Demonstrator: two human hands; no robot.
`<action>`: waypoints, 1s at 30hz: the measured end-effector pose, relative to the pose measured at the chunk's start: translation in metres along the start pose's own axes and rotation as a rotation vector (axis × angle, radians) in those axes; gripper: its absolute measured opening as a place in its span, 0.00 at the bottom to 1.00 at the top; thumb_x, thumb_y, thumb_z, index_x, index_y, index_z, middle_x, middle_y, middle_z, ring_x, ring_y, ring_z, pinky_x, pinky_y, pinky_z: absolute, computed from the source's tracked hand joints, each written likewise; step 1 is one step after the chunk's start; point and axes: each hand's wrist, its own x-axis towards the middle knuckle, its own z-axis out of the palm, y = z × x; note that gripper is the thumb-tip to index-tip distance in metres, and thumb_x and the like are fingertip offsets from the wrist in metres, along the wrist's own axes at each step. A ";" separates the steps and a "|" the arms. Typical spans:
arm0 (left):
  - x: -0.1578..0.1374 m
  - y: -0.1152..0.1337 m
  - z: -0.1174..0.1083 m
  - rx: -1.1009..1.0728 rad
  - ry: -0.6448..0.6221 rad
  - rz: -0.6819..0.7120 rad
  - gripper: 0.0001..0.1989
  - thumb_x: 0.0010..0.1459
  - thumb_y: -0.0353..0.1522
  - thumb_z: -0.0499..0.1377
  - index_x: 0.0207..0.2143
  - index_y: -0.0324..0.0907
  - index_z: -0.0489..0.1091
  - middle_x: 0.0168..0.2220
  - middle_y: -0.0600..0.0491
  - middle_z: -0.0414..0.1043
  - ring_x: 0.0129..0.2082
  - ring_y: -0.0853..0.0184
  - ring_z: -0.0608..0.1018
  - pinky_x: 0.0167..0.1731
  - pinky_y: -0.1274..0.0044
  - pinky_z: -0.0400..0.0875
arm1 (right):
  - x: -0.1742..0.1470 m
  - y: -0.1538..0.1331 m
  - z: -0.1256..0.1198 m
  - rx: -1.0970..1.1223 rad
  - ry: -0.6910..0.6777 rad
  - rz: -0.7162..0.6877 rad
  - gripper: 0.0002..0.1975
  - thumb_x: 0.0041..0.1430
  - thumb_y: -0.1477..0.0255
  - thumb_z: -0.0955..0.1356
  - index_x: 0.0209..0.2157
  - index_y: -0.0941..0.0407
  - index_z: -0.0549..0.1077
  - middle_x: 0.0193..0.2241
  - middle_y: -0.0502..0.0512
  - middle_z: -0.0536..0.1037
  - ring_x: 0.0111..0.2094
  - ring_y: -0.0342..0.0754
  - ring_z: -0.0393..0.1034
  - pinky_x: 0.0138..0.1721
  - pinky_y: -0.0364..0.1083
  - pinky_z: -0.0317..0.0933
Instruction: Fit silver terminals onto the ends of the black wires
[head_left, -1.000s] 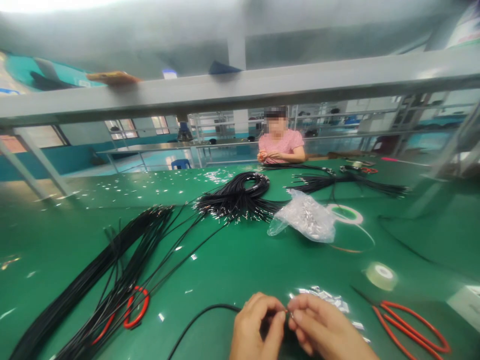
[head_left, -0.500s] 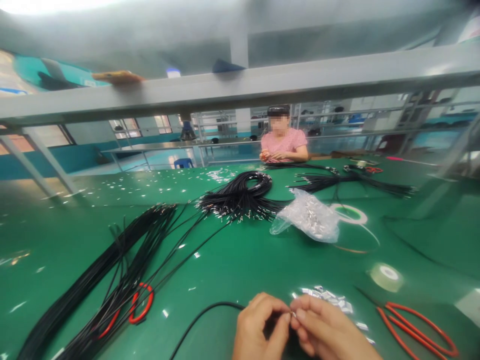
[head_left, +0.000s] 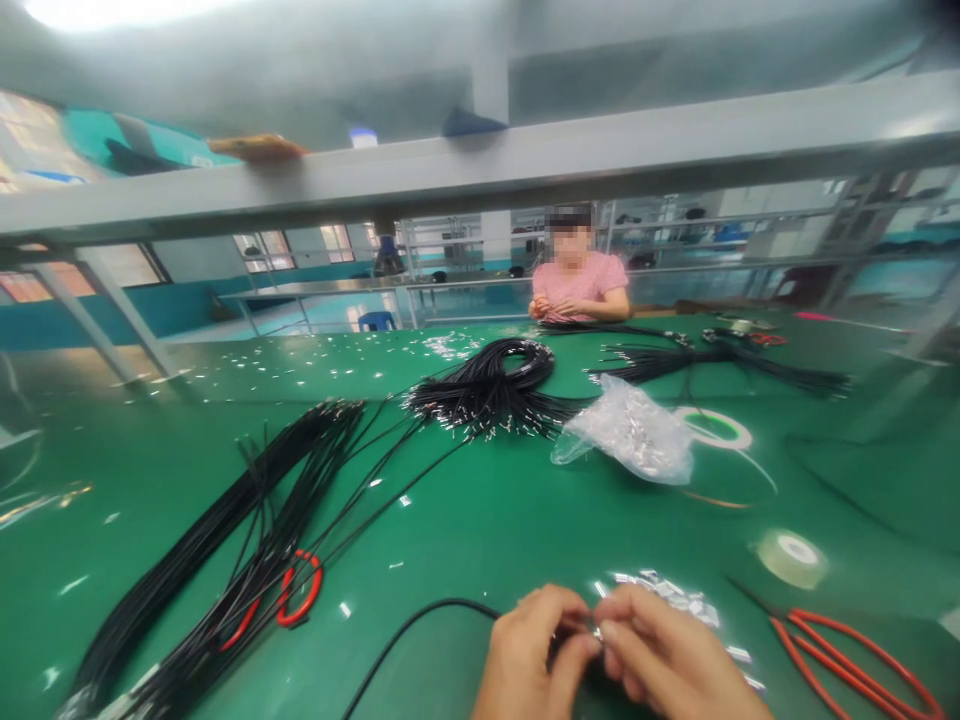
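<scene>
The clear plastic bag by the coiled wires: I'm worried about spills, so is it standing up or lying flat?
Lying flat. The clear plastic bag is slumped on its side on the green table, small silvery parts showing through it.

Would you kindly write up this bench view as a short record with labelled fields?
Surface: green table
Left hand: fingertips pinched on the end of a black wire
Right hand: fingertips meeting the left's, on a small metal piece
Near right hand: pile of small metal pieces, red-handled scissors, tape roll
Left side: long bundle of black wires, over a second pair of red scissors
Middle: coiled wires, clear bag
Far side: a person in a pink top
</scene>
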 end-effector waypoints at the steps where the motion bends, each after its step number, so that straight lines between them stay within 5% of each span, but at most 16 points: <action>1: 0.000 0.001 0.000 -0.016 -0.015 -0.020 0.08 0.53 0.22 0.57 0.33 0.43 0.72 0.29 0.54 0.76 0.28 0.67 0.76 0.32 0.80 0.68 | 0.001 0.001 -0.001 0.004 -0.030 0.017 0.19 0.55 0.54 0.67 0.28 0.58 0.69 0.18 0.47 0.70 0.18 0.41 0.61 0.20 0.40 0.51; 6: 0.002 0.007 -0.006 0.017 -0.115 -0.072 0.08 0.51 0.22 0.59 0.32 0.41 0.72 0.29 0.52 0.75 0.29 0.66 0.75 0.32 0.79 0.68 | 0.004 0.009 -0.001 0.051 -0.116 0.111 0.28 0.50 0.43 0.65 0.27 0.57 0.66 0.16 0.48 0.70 0.13 0.39 0.59 0.15 0.38 0.47; 9: 0.004 0.008 -0.012 0.069 -0.161 -0.076 0.13 0.45 0.17 0.59 0.34 0.36 0.72 0.32 0.48 0.73 0.32 0.65 0.75 0.33 0.79 0.68 | 0.004 0.011 0.003 0.031 -0.080 0.089 0.30 0.49 0.42 0.65 0.26 0.57 0.65 0.15 0.48 0.71 0.13 0.39 0.60 0.15 0.37 0.49; 13: 0.003 0.005 -0.015 0.184 -0.175 0.001 0.09 0.50 0.17 0.56 0.29 0.35 0.74 0.30 0.46 0.75 0.32 0.62 0.76 0.34 0.76 0.67 | 0.002 0.013 0.009 -0.040 -0.009 0.058 0.32 0.49 0.39 0.62 0.25 0.58 0.65 0.16 0.50 0.72 0.14 0.40 0.61 0.15 0.38 0.51; 18: 0.002 0.006 -0.012 0.268 -0.143 -0.040 0.07 0.54 0.21 0.58 0.28 0.36 0.75 0.26 0.47 0.78 0.28 0.61 0.77 0.30 0.76 0.65 | 0.000 0.015 0.013 -0.091 0.068 0.051 0.32 0.51 0.39 0.60 0.26 0.57 0.65 0.16 0.50 0.73 0.14 0.41 0.63 0.16 0.39 0.55; 26: -0.001 0.003 -0.009 0.271 -0.177 0.013 0.10 0.55 0.20 0.55 0.28 0.35 0.75 0.27 0.47 0.77 0.28 0.63 0.77 0.30 0.77 0.66 | -0.001 0.025 0.008 -0.023 -0.010 0.011 0.29 0.51 0.41 0.63 0.32 0.56 0.67 0.21 0.51 0.75 0.24 0.48 0.71 0.28 0.44 0.65; 30: -0.001 0.004 -0.009 0.240 -0.168 -0.019 0.06 0.51 0.20 0.59 0.31 0.35 0.74 0.28 0.48 0.76 0.29 0.63 0.75 0.30 0.77 0.66 | -0.002 0.029 0.006 -0.161 -0.049 -0.012 0.30 0.54 0.41 0.59 0.30 0.55 0.68 0.19 0.51 0.74 0.20 0.46 0.68 0.23 0.42 0.61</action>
